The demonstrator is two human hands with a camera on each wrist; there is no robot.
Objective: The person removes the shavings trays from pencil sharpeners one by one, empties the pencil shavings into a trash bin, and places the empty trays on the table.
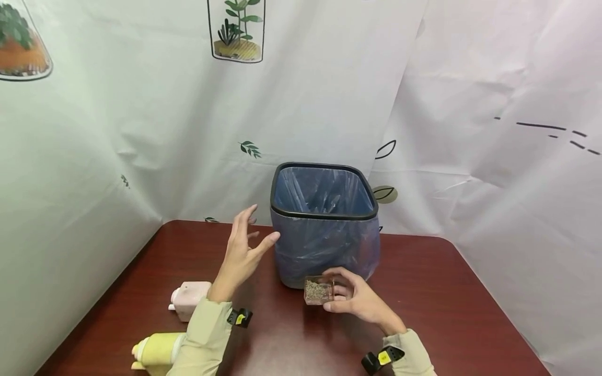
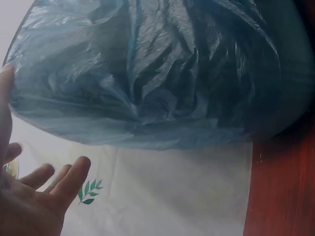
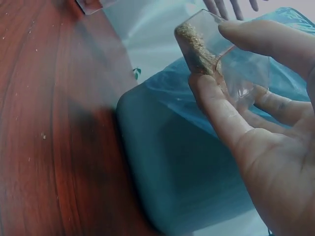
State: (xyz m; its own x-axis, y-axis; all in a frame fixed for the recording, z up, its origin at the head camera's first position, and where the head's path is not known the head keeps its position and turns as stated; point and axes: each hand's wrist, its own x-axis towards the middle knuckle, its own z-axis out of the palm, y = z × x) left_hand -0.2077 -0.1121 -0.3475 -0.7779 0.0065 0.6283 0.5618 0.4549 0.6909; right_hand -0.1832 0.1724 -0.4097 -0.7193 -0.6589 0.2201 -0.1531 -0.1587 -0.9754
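My right hand (image 1: 359, 300) grips a small clear plastic box (image 1: 316, 292) just in front of the trash can (image 1: 324, 245). In the right wrist view, the thumb and fingers hold the box by its sides, and brownish shavings (image 3: 193, 44) lie along one side inside it. The trash can has a black rim and a translucent bluish liner bag (image 2: 162, 64). My left hand (image 1: 241, 257) is raised at the can's left side, fingers spread and slightly bent, holding nothing. Whether its thumb touches the can is not clear.
On the left of the dark red table (image 1: 437, 292) stand a pink and white device (image 1: 190, 298) and a yellow one (image 1: 162, 349), the latter partly behind the left sleeve. A printed white curtain (image 1: 320, 104) hangs behind the can. Tiny crumbs (image 3: 43, 135) dot the tabletop.
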